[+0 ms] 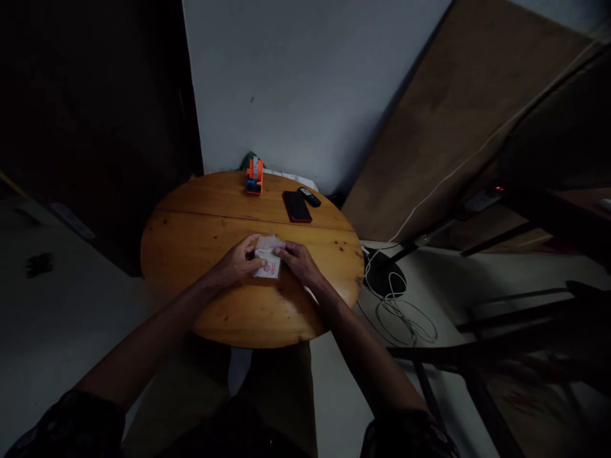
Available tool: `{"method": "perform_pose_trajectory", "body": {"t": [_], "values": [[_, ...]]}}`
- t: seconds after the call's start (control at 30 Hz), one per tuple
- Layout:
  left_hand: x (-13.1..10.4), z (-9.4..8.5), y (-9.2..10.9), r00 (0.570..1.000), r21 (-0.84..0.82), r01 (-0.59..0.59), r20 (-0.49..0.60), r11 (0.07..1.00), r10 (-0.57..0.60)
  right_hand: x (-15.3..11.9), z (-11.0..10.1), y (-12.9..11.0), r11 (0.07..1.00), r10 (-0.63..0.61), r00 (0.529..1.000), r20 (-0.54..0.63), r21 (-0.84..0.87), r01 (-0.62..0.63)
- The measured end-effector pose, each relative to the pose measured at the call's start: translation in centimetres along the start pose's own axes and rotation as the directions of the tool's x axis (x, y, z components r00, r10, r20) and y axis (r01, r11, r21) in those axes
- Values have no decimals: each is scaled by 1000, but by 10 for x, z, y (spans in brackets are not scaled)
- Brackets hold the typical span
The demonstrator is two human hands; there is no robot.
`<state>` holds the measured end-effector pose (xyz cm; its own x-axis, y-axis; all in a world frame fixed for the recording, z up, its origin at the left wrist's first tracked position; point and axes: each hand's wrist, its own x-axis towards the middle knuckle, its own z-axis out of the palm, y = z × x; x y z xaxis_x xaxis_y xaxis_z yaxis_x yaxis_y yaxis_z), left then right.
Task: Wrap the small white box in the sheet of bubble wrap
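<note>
Between my two hands, over the round wooden table (191,245), is a small clear plastic packet (270,267) with a white face and red print. My left hand (241,259) grips its left edge, thumb on the printed face. My right hand (296,259) pinches the packet's upper right part, where the plastic looks loose or folded. What lies inside the packet is too small to tell.
An orange tape dispenser (254,176) stands at the table's far edge. Right of it lie a dark flat phone or notebook (296,207) and a black keypad phone (310,196). White cable (398,312) coils on the floor at right, near dark furniture legs.
</note>
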<state>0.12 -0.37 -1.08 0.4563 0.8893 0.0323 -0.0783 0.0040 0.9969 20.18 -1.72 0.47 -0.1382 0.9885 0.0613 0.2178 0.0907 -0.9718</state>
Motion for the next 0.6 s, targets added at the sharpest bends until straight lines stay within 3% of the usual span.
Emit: {"method": "perform_pose_trajectory", "body": {"t": [0.13,0.37,0.5,0.6], "values": [[2,2,-10,998,-20,-33,-60,999,32,4,1,-5,996,45,999,16,74,-46],[2,5,-5,1000,-141,3,-17,990,-6,1,15,-6,984,12,996,-91,178,5],[-3,4,3,999,-136,44,-16,990,-47,-6,13,-11,972,32,999,-20,233,-26],[-5,5,5,999,-116,31,-20,993,-33,-10,12,-14,983,16,1000,12,185,-18]]}}
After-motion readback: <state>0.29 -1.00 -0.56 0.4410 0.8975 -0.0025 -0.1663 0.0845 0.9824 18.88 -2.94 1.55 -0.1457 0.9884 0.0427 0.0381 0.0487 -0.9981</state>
